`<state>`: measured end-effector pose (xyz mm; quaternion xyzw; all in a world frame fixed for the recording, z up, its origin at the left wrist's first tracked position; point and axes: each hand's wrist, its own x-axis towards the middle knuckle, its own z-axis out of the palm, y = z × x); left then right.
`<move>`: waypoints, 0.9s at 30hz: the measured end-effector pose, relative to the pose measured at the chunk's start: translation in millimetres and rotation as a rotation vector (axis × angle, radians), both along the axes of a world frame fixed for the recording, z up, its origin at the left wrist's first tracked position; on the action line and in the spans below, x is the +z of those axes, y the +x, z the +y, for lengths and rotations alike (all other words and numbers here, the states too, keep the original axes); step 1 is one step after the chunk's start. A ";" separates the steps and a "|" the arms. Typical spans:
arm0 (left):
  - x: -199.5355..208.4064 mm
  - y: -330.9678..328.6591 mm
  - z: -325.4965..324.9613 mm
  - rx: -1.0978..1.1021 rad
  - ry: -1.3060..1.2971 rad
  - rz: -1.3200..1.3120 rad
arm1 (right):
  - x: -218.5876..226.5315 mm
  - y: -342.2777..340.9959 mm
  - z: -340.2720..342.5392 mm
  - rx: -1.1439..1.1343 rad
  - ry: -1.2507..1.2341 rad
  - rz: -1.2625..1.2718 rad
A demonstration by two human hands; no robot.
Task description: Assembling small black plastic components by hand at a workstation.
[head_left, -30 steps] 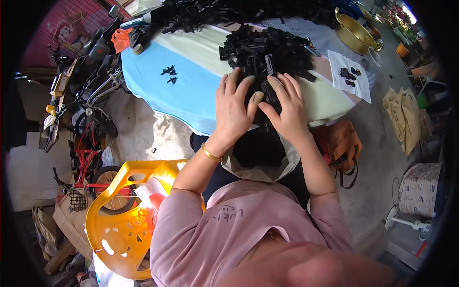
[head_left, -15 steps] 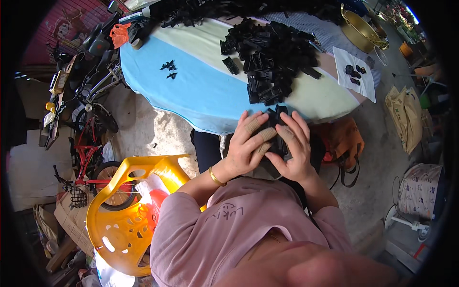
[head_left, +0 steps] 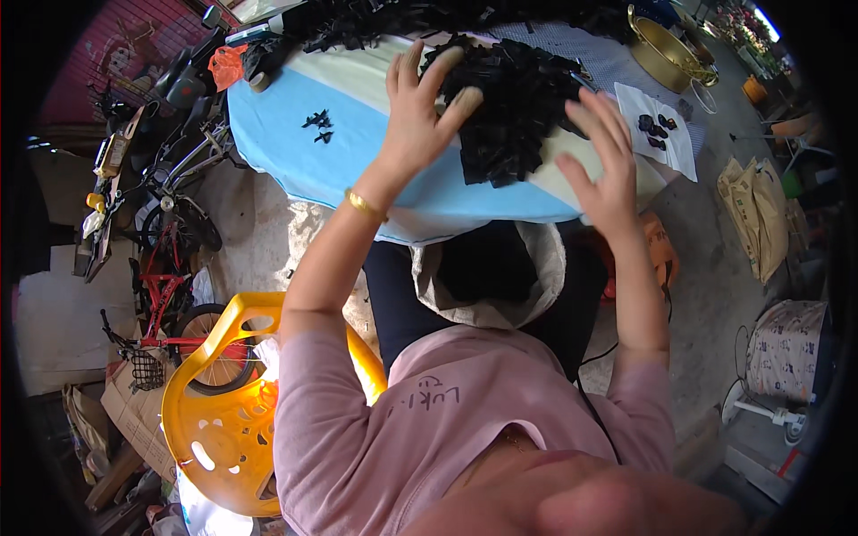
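Observation:
My left hand [head_left: 422, 116] is raised at the left edge of a heap of black plastic parts [head_left: 509, 125] on the table. Its fingers are spread and hold nothing. On the heap's right side, my right hand [head_left: 606, 165] is also open, fingers apart. Beige wraps cover some fingertips. Between my legs, below the table edge, an off-white sack [head_left: 549, 268] gapes open; its inside is dark, and single pieces in it cannot be made out. A few small black pieces [head_left: 317, 125] lie apart on the blue stripe of the tablecloth [head_left: 277, 147].
Small black pieces rest on a white sheet [head_left: 684, 156] at the table's right. Behind it stands a gold-coloured pot [head_left: 657, 54]. A yellow plastic chair [head_left: 210, 429] is by my left side, with a red bicycle [head_left: 161, 295] beyond. More black parts [head_left: 375, 22] cover the far edge.
Both hands have left my lap, where they were closed around black parts, and reached forward and apart to the heap. The parts are no longer in them, and the sack's mouth is now visible.

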<state>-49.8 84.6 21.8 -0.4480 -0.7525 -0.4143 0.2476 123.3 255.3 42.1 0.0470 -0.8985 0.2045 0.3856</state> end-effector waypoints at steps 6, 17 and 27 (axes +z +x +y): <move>-27.5 -25.5 49.1 0.099 -0.259 -0.214 | -47.8 -81.9 26.4 -0.251 -0.019 -0.313; -18.9 63.1 8.1 0.007 -0.052 -0.125 | -40.6 -21.4 -33.3 -0.038 -0.057 -0.025; -18.1 117.7 -22.1 -0.183 -0.072 -0.093 | -47.6 15.1 -41.2 0.320 -0.359 -0.015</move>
